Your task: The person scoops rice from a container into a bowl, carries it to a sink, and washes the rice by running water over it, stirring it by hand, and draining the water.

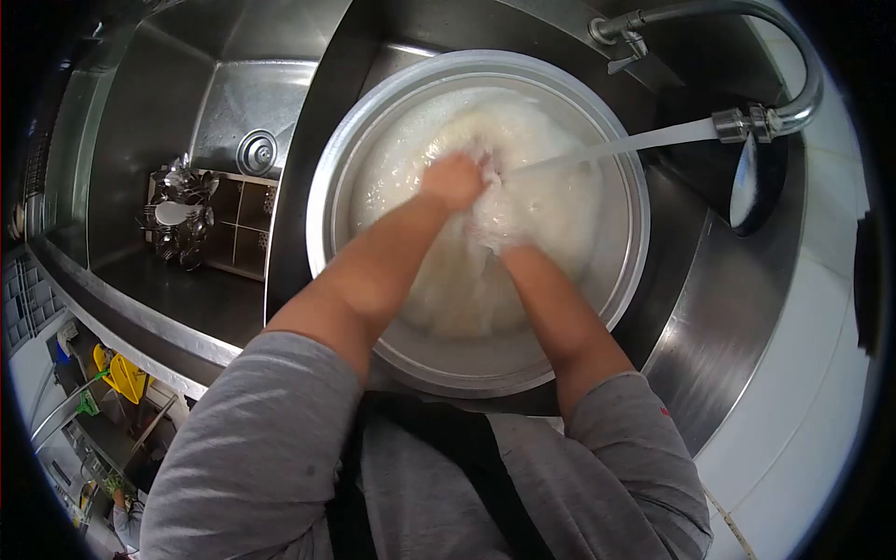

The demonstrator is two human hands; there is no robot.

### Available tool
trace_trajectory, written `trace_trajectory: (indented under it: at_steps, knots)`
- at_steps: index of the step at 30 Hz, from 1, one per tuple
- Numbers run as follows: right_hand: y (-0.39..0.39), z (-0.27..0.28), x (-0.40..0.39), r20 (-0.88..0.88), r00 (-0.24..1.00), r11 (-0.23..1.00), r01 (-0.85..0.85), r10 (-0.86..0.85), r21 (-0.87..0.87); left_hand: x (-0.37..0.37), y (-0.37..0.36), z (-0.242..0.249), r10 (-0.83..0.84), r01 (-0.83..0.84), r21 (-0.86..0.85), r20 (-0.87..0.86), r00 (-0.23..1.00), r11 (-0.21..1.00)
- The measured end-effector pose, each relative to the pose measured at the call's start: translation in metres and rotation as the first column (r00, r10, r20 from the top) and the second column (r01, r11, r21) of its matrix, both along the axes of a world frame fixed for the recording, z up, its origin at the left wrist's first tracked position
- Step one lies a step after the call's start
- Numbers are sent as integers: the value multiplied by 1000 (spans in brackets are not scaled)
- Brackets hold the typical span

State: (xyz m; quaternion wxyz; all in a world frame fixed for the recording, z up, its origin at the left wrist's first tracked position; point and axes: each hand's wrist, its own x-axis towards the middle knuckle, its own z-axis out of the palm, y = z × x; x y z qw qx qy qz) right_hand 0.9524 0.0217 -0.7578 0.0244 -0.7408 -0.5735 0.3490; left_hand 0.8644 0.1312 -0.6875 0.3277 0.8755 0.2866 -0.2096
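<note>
A wide round metal pot (322, 187) stands in the sink, holding cloudy whitish water (560, 215). My left hand (455, 179) reaches into the water near the middle, its back above the surface and its fingers hidden by splashing. Close beside it, my right hand (499, 238) is mostly under the water, with only the wrist side showing. Whether either hand grips anything is hidden. A stream of water (616, 149) pours from the right and lands by my hands.
A curved faucet (807, 93) reaches over the pot's right side. In the left basin are a divided rack (238, 224) with spoons and forks (182, 210), and a drain (257, 151). A tiled wall (821, 280) borders the right. Another person's hand (119, 499) shows at lower left.
</note>
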Motion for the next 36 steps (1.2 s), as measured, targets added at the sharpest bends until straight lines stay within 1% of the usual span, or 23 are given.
trace_trajectory:
  at_steps: [2, 3, 5, 7, 9, 10, 11, 12, 13, 14, 15, 19, 21, 23, 24, 25, 26, 28, 30, 32, 33, 34, 36]
  knots:
    - [29, 34, 18, 137, 990, 986, 59, -38, -153, 1, 16, -36, 230, -321, 91, 519, 823, 943]
    - [37, 55, 26, 182, 982, 977, 91, -56, -193, -8, 20, -46, 229, -320, 91, 517, 825, 943]
    - [50, 94, 35, 257, 964, 959, 136, -70, -248, -29, 29, -49, 356, -325, -175, 194, 914, 929]
    - [48, 137, 38, 316, 944, 944, 182, -90, -274, -49, 20, -6, 412, -428, -115, -139, 900, 896]
    - [38, 165, 40, 361, 924, 937, 230, -125, -263, -67, 8, 5, 491, -506, -137, -129, 861, 852]
    - [27, 148, 51, 368, 921, 940, 232, -129, -251, -73, 2, 8, 568, -582, -159, -127, 813, 797]
    - [6, 107, 65, 454, 865, 959, 274, -214, -68, -75, -8, 4, 569, -580, -155, -112, 815, 800]
    - [-10, 75, 72, 518, 797, 949, 294, -310, 116, -75, -24, -8, 631, -631, 30, -79, 771, 775]
    - [-20, 62, 68, 523, 791, 947, 296, -317, 126, -77, -41, -22, 686, -666, 209, -33, 727, 716]
    - [-31, 54, 61, 484, 799, 925, 375, -358, 66, -79, -58, -32, 730, -739, 263, 153, 667, 620]
    - [-38, 54, 52, 445, 800, 894, 448, -402, 3, -80, -68, -25, 726, -741, 258, 168, 666, 620]
    - [-58, 62, -15, 303, 862, 912, 401, -407, 84, -84, -104, -24, 641, -669, 175, 193, 742, 722]
    - [-66, 75, -36, 109, 889, 884, 455, -445, -103, -92, -120, -22, 608, -644, 110, 245, 755, 757]
    - [-82, 75, -52, 100, 930, 932, 360, -354, -48, -105, -116, -15, 567, -583, 59, 172, 806, 810]
    - [-91, 73, -58, 94, 962, 967, 256, -255, -4, -114, -114, -13, 288, -286, 91, 2, 958, 954]
    - [-101, 74, -63, 94, 962, 966, 257, -256, 0, -119, -112, -11, -29, 40, 64, -172, 985, 997]
    - [-112, 75, -67, 69, 985, 988, 156, -157, 12, -122, -110, -5, -30, 42, 65, -173, 985, 997]
    - [-134, 70, -69, 46, 997, 998, 54, -56, 30, -125, -102, 10, -383, 335, -205, -288, 878, 920]
    - [-159, 47, -66, -41, 978, 979, -204, 204, 6, -131, -104, 49, -358, 317, -177, -291, 887, 932]
    - [-170, 62, -75, -60, 996, 990, -78, 71, -122, -132, -111, 58, -328, 294, -154, -297, 897, 943]
    - [-172, 73, -78, -57, 996, 967, 51, -67, -249, -130, -115, 54, -440, 424, -118, -250, 863, 898]
    - [-161, 107, -86, 1, 997, 969, 70, -72, -236, -127, -117, 48, -545, 543, -75, -207, 812, 837]
    - [-147, 92, -84, 15, 999, 932, -32, 40, -360, -116, -118, 34, -511, 499, -111, -224, 830, 859]
